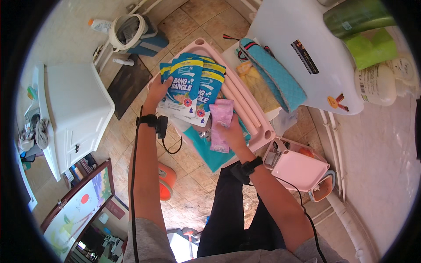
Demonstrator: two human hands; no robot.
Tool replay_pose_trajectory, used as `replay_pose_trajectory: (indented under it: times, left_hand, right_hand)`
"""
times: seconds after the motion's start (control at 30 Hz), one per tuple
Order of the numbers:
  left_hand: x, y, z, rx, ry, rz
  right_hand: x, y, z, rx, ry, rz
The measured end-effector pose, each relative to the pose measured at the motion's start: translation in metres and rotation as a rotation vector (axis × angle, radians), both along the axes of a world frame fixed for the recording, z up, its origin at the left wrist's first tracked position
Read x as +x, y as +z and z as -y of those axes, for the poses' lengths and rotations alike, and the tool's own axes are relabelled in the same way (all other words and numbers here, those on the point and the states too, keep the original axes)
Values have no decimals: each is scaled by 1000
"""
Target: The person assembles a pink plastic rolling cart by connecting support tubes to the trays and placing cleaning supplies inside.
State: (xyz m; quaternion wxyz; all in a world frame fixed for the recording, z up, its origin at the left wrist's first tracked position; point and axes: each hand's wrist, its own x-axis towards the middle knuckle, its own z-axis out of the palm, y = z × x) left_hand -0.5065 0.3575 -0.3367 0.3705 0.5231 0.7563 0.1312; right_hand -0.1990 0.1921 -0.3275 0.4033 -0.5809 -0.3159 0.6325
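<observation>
Several blue and white pouches (183, 90) with yellow tops are fanned over a pink plastic tray (262, 136). At their left edge, my left hand (158, 90) is closed on one of the pouches. A crinkled pink packet (221, 115) lies against the pouches' lower right side, and the fingers of my right hand (233, 134) are closed around it. Two pink tubes (240, 105) run along the tray's right side. Below the packet, a turquoise bag or sheet (209, 157) hangs over the tray's near edge.
To the right stands a white appliance (280, 39) beside a teal quilted cloth (274, 74). A pink lidded box (302, 168) sits lower right. A blue bucket (151, 41) is at the back left, a white cabinet (79, 105) at the left, and an orange container (166, 179) on the floor.
</observation>
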Motion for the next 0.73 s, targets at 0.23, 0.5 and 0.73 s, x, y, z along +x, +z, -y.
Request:
replay_pose_trajectory:
  times: [0.23, 0.5, 0.73]
  left_hand:
    - [53, 7, 28, 166, 73, 345]
    - [100, 30, 80, 544, -102, -468]
    - [156, 40, 111, 350, 62, -297]
  right_hand:
    - [11, -22, -1, 12, -18, -29]
    - [28, 21, 2, 71, 181, 502]
    - [42, -17, 5, 182, 151, 478]
